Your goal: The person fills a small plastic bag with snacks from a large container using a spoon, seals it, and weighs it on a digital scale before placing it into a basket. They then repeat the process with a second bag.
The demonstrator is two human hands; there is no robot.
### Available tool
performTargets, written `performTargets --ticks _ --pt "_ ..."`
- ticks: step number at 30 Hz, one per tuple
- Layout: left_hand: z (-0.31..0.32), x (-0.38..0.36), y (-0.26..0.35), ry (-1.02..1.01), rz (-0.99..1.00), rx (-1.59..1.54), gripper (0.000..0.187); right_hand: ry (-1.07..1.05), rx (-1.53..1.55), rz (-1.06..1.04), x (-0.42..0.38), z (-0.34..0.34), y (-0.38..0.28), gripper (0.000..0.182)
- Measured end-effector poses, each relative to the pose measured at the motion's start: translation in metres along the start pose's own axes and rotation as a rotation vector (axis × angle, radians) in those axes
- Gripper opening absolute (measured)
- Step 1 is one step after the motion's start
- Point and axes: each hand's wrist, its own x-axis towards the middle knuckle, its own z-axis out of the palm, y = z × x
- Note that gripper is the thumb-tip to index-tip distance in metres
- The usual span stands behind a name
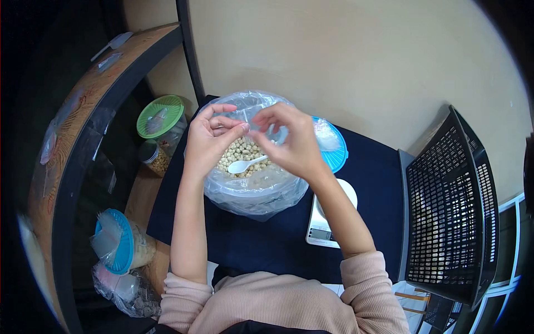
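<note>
Both hands are raised over a large round tub lined with a clear plastic bag [256, 195]. Thumb and forefinger of my left hand [214, 133] pinch together; whatever lies between them is too small and clear to name. Close beside those fingertips is my right hand [289, 139], slightly blurred, its thumb and curled fingers apart. Pale round pieces [242, 150], like nuts or beans, fill the tub below. A white plastic spoon [247, 164] rests on top of them, touched by neither hand.
A white digital scale [321, 236] and a blue lid [336, 158] with clear plastic bags [326, 136] lie right of the tub. Farther right stands a black perforated basket [445, 211]. Left are a green-lidded container [161, 117], a small jar [156, 158] and a blue-lidded tub [130, 245].
</note>
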Motion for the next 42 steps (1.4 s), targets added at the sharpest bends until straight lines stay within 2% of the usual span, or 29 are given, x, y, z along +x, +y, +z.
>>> performTargets --ticks 6,12,25,37,39,42 --pt "-0.001 0.000 0.001 0.008 -0.028 0.107 0.040 -0.064 0.175 0.164 -0.002 0.013 0.001 0.023" --pt "0.002 0.001 0.002 0.013 -0.027 0.044 0.047 -0.056 0.357 0.318 -0.006 0.011 0.003 0.019" --pt "0.000 0.000 -0.001 -0.031 -0.004 -0.043 0.049 -0.033 0.391 0.388 -0.005 0.013 0.005 0.024" --pt "0.005 -0.004 0.002 -0.014 0.054 0.177 0.047 0.065 0.390 0.369 -0.007 0.018 0.011 0.017" --pt "0.005 -0.005 0.001 -0.013 0.078 0.196 0.048 -0.035 0.250 0.341 -0.006 0.015 0.009 0.017" --pt "0.008 -0.007 0.006 -0.005 0.069 0.300 0.046 -0.046 0.270 0.379 -0.007 0.014 0.010 0.017"
